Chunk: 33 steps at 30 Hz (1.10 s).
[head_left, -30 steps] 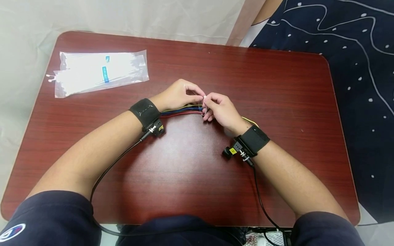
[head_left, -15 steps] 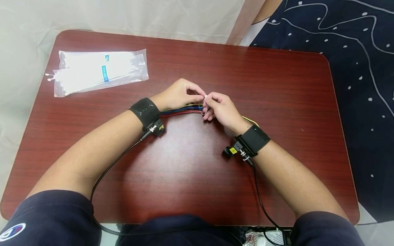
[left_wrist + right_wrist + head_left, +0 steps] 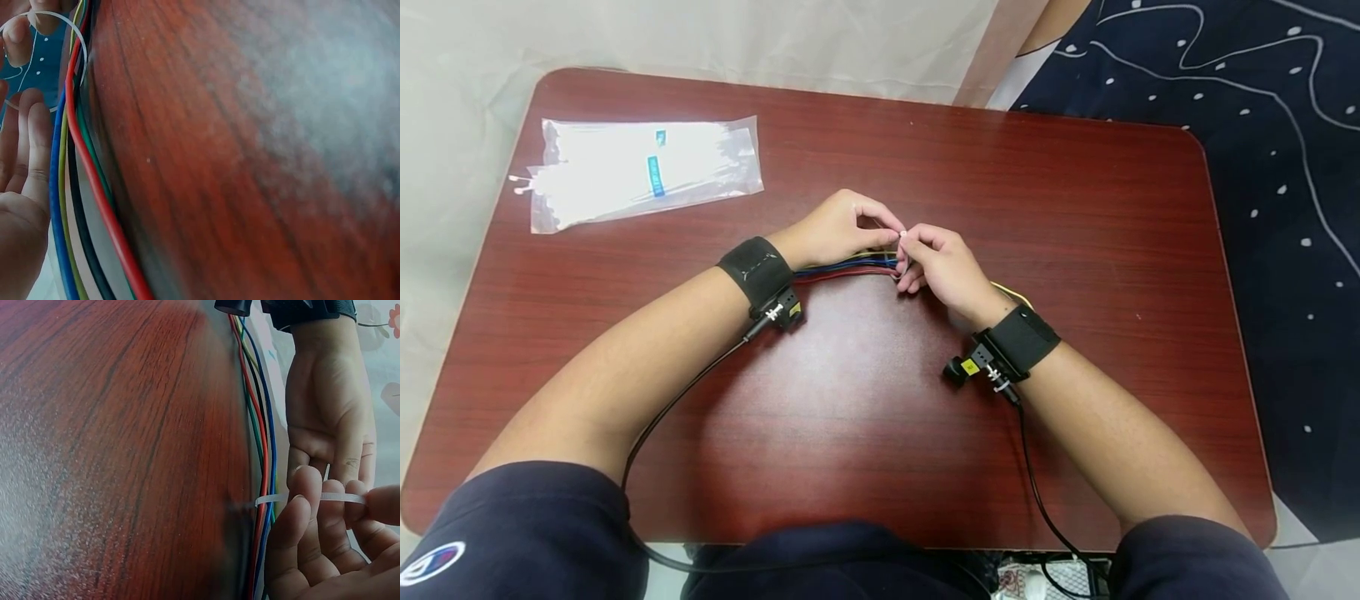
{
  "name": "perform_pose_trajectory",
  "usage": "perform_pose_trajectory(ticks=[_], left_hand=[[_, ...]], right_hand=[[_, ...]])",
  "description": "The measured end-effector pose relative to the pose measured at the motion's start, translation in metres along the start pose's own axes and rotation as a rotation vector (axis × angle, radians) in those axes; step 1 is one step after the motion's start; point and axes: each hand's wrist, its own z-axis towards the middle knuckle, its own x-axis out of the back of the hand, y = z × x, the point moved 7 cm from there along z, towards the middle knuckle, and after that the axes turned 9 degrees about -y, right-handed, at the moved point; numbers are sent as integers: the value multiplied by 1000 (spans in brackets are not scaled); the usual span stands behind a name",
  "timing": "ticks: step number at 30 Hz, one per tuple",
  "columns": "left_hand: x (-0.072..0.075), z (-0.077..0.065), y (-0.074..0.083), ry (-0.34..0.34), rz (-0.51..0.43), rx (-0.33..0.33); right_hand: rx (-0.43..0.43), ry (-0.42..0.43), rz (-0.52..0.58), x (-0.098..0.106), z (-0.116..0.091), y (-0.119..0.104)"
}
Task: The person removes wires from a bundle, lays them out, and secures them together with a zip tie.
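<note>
A bundle of coloured wires (image 3: 94,169), red, blue, yellow, green and black, runs along the table below both hands. Around it loops a thin white cable tie (image 3: 270,498), its ring wide and loose in the left wrist view. My left hand (image 3: 842,227) pinches the tie between thumb and forefinger. Right against those fingertips, my right hand (image 3: 951,267) pinches the tie too, thumb against forefinger, its other fingers curled beside the wires. Fingers hide where the tie's ends meet.
A clear plastic bag of white cable ties (image 3: 625,171) lies at the table's back left, several tips poking out. Black cables (image 3: 673,408) trail from both wrist cameras. A dark patterned cloth (image 3: 1285,250) hangs past the right edge of the table (image 3: 1075,183).
Both hands keep their pinch on the cable tie and barely shift. The head view has moved slightly, so the bag and table appear a little higher.
</note>
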Motion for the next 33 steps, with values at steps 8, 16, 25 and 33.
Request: perform_pose_trajectory(ticks=[8, 16, 25, 33], left_hand=[[0, 0, 2, 5, -13, -1], [0, -2, 6, 6, -71, -35], [0, -1, 10, -3, -91, -29], [3, -2, 15, 22, 55, -45]], right_hand=[[-16, 10, 9, 0, -1, -1], [1, 9, -8, 0, 2, 1], [-2, 69, -24, 3, 5, 4], [40, 122, -54, 9, 4, 1]])
